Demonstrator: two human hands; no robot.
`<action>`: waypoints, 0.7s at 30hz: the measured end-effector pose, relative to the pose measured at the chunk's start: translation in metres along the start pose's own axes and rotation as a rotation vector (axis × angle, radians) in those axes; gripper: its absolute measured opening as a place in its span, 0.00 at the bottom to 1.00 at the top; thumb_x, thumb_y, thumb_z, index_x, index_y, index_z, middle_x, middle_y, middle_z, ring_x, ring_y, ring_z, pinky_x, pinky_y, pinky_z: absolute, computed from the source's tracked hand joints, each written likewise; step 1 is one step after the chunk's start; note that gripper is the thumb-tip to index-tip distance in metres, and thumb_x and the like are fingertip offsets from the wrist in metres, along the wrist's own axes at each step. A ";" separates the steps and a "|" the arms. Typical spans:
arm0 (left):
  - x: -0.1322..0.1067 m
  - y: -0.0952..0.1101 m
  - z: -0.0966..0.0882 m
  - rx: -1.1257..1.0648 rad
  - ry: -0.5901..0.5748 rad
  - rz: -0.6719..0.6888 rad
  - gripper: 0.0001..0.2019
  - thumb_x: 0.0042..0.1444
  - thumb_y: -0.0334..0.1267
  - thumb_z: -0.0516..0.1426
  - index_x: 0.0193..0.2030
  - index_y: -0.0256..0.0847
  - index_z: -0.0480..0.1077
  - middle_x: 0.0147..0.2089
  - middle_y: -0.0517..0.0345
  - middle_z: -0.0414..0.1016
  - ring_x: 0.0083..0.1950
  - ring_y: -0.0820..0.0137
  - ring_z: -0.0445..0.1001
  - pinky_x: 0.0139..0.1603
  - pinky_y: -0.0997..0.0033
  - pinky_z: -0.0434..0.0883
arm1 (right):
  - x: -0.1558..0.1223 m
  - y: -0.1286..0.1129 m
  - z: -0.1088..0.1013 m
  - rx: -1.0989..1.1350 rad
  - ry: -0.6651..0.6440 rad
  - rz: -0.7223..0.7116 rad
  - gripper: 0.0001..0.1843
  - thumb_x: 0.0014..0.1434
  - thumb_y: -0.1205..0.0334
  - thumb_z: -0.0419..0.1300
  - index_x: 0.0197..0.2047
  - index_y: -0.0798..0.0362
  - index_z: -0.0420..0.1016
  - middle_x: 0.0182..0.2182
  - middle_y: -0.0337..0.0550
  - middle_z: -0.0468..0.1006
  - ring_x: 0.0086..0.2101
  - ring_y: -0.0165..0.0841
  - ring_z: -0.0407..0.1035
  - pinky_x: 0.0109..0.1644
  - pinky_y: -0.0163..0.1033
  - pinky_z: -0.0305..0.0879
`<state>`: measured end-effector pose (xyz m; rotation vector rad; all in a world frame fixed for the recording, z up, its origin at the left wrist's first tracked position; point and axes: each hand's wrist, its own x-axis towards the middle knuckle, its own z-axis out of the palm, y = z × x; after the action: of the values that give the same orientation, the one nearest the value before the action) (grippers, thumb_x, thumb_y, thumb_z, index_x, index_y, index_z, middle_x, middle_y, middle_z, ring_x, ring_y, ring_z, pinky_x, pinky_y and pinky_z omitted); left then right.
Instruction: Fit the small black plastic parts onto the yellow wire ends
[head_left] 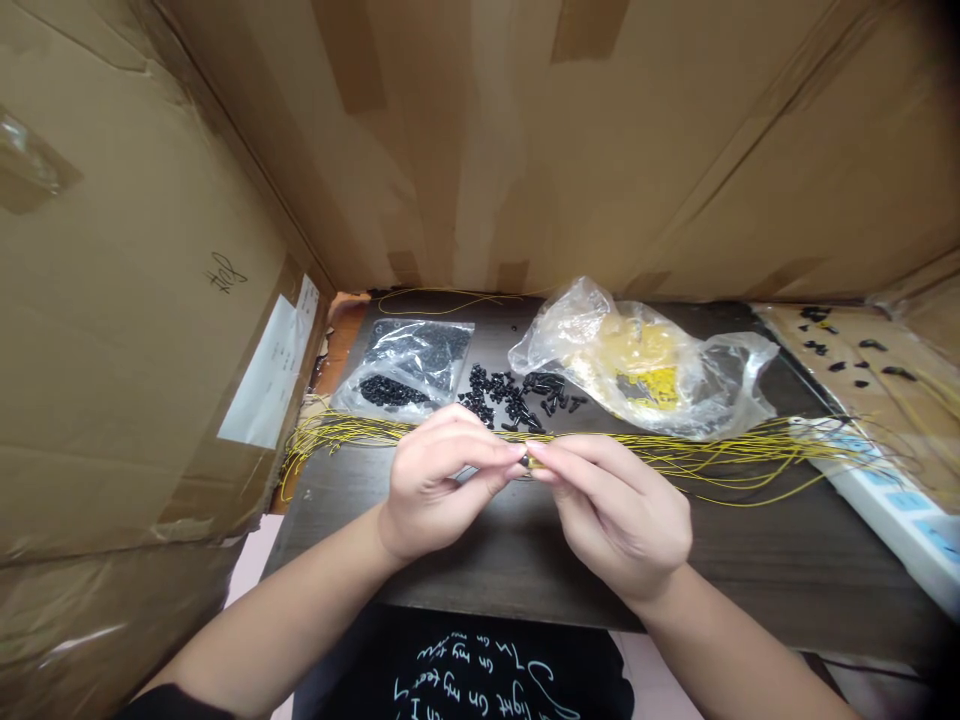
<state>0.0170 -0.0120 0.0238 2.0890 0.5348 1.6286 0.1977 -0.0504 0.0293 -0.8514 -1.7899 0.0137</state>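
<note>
My left hand [439,485] and my right hand [626,515] meet fingertip to fingertip above the dark table, both closed in a pinch. Between the left thumb and forefinger is a small black piece [525,461]. A small yellow piece [535,463] shows at the right fingertips, against the black one; how they join is too small to tell. Just behind the hands runs a bundle of thin yellow wires [720,452] across the table. Beyond it lie loose black plastic parts [517,400], some round, some elongated.
A clear bag of black parts [394,390] lies back left, and an open plastic bag of yellow parts [649,385] back right. A white power strip [885,490] and cardboard [847,340] with black bits are at right. Tall cardboard walls [480,150] enclose the table [337,540].
</note>
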 end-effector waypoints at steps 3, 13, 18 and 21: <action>0.001 -0.001 0.000 0.010 -0.007 0.016 0.12 0.57 0.27 0.65 0.46 0.43 0.78 0.35 0.59 0.83 0.34 0.72 0.77 0.37 0.68 0.72 | 0.001 0.001 -0.003 -0.072 -0.050 -0.036 0.20 0.61 0.77 0.63 0.53 0.49 0.79 0.39 0.43 0.83 0.36 0.30 0.79 0.40 0.33 0.79; 0.000 -0.001 -0.001 -0.006 -0.019 -0.057 0.10 0.57 0.28 0.66 0.45 0.43 0.79 0.34 0.58 0.82 0.34 0.71 0.77 0.38 0.67 0.74 | 0.008 0.001 -0.003 0.139 -0.106 0.158 0.14 0.64 0.73 0.61 0.48 0.50 0.82 0.34 0.42 0.82 0.31 0.30 0.76 0.34 0.35 0.77; -0.002 -0.003 0.001 -0.149 0.003 -0.176 0.07 0.57 0.29 0.66 0.42 0.42 0.79 0.32 0.57 0.81 0.33 0.72 0.75 0.37 0.68 0.73 | 0.011 0.001 0.000 0.326 -0.092 0.279 0.09 0.64 0.71 0.63 0.43 0.51 0.83 0.29 0.40 0.80 0.29 0.30 0.75 0.32 0.36 0.75; -0.003 -0.003 0.001 -0.221 0.005 -0.264 0.07 0.57 0.30 0.66 0.42 0.42 0.80 0.33 0.57 0.80 0.34 0.72 0.74 0.36 0.70 0.72 | 0.010 0.002 0.000 0.320 -0.067 0.275 0.09 0.63 0.71 0.64 0.43 0.51 0.83 0.31 0.41 0.81 0.31 0.31 0.76 0.34 0.37 0.75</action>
<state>0.0176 -0.0110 0.0193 1.7729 0.5775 1.4698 0.1968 -0.0437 0.0365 -0.8627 -1.6610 0.4995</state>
